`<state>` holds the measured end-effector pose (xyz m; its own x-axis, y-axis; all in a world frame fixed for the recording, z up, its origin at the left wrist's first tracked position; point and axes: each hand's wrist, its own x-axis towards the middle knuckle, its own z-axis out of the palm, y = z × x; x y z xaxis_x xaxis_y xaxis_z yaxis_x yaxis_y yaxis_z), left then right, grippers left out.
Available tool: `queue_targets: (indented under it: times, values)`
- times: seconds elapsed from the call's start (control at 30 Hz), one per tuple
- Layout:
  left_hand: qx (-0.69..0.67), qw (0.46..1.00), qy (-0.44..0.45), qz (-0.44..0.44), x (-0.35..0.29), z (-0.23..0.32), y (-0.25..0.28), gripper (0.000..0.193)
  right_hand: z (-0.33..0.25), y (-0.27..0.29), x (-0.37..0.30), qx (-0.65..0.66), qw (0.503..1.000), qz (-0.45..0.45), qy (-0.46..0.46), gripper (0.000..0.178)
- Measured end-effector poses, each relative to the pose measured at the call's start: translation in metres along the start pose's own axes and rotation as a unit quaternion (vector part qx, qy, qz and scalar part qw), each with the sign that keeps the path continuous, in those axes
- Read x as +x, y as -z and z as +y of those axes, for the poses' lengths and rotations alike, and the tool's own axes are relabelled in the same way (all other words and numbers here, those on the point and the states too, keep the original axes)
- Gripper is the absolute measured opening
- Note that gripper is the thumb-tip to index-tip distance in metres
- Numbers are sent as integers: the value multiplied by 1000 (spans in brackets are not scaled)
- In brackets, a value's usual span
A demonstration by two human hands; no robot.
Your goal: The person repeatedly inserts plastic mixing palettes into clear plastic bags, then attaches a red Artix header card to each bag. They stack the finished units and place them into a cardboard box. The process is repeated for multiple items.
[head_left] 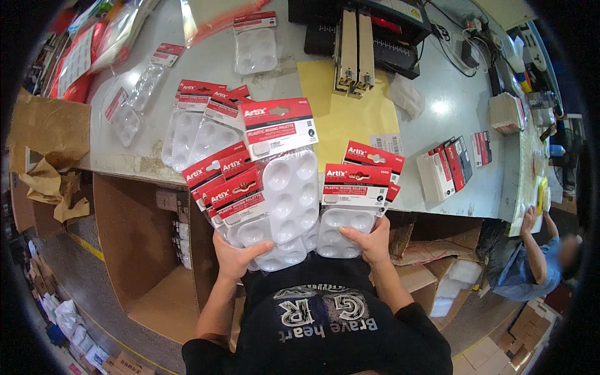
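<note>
Several packs of white plastic mixing palettes [282,253] with red and black header cards are fanned out in my left hand [232,255], its thumb pressed over the front pack. A taller palette pack [290,199] stands at the right side of this bunch; what supports it is hidden. My right hand [374,242] is closed on a smaller bunch of palette packs [342,230], thumb on the front one. Both bunches are held up at the table's front edge, side by side. Behind my left hand's bunch, more palette packs [199,139] lie overlapped on the table.
Single packs [256,51] lie farther back on the grey table [437,106]. A black machine with metal bars [355,53] stands at the back over a yellow sheet [317,94]. Header cards [439,172] are stacked at right. Cardboard boxes [147,250] sit below. A person [531,265] works at far right.
</note>
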<state>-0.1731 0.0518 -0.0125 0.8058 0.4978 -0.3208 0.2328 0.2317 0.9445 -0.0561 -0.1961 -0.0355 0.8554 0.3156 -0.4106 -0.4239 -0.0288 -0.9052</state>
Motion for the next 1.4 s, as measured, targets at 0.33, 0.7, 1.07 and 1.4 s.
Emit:
queue_targets:
  times: [0.33, 0.7, 1.07, 1.4]
  values:
    - [17, 999, 35, 3, 6, -26, -10, 63, -52, 3, 36, 66, 995, 22, -67, 52]
    - [50, 998, 41, 18, 2, -32, -15, 78, -31, -50, 58, -229, 969, -83, 32, 70]
    - [-69, 997, -1, -24, 1, -23, 18, 74, -57, 6, 42, -145, 988, 34, 34, 52]
    - [-125, 982, 47, -136, 19, -6, -20, 74, -35, -35, 28, -207, 954, -154, 151, 61]
